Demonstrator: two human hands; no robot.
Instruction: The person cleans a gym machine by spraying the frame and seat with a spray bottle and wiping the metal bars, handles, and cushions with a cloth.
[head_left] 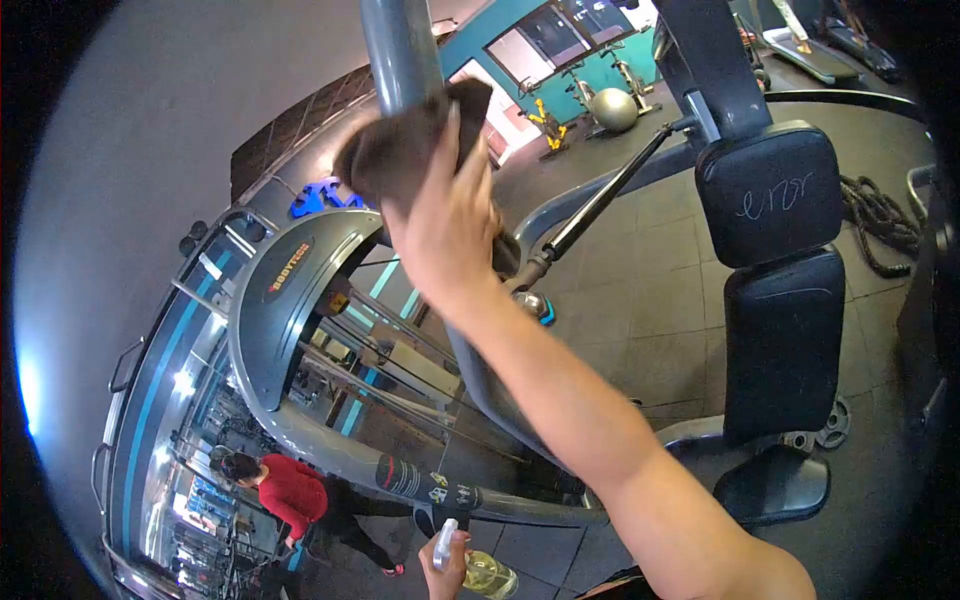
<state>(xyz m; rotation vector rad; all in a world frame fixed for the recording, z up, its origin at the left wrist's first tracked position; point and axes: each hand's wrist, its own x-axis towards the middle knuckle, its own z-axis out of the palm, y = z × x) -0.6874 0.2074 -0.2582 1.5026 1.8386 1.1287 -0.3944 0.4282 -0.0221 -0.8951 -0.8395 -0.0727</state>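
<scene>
My right hand (445,215) is raised at the upper middle, its fingers pressed on a dark cloth (400,150) that is wrapped against a grey metal tube (400,50) of a gym machine. Motion blurs the cloth a little. Low in the view, my left hand (443,570) holds a spray bottle (490,576) with a white trigger head and yellowish liquid inside.
A black padded seat back (775,195) stands at the right, above a lower pad (775,485). The machine's curved grey cover (285,290) is at the left. A person in a red top (292,492) is at the lower left. A grey exercise ball (614,109) lies farther back.
</scene>
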